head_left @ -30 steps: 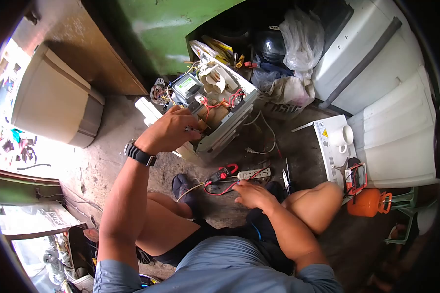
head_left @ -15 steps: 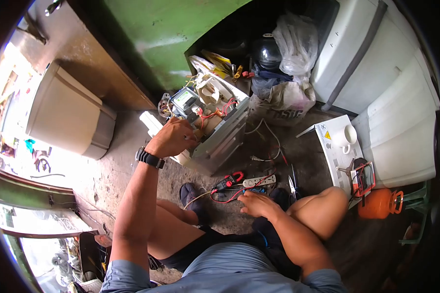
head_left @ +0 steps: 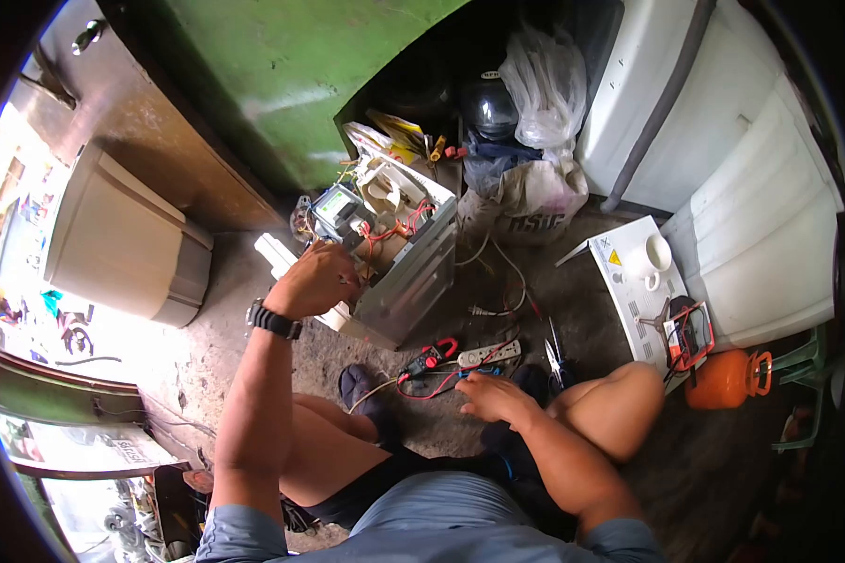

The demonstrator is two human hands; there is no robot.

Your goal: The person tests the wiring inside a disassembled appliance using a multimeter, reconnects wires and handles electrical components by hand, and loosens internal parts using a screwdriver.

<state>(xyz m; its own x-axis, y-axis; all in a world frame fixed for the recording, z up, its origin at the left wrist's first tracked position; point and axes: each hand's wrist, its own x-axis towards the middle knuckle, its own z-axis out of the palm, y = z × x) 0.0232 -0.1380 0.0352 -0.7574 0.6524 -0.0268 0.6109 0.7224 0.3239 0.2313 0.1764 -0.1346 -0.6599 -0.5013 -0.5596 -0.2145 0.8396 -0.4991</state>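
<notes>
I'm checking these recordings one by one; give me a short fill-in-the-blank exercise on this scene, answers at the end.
1. The left hand is at the opened appliance, and its wrist wears a dark ____.
2. Of the two hands, the ____ one is nearer the power strip.
3. The mug on the panel is ____ in colour.
4. The clamp meter is coloured black and ____.

Missing words: watch; right; white; red.

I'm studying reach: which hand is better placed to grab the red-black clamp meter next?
Probably the right hand: it's nearer the clamp meter; the left hand is at the open white boxy appliance.
</notes>
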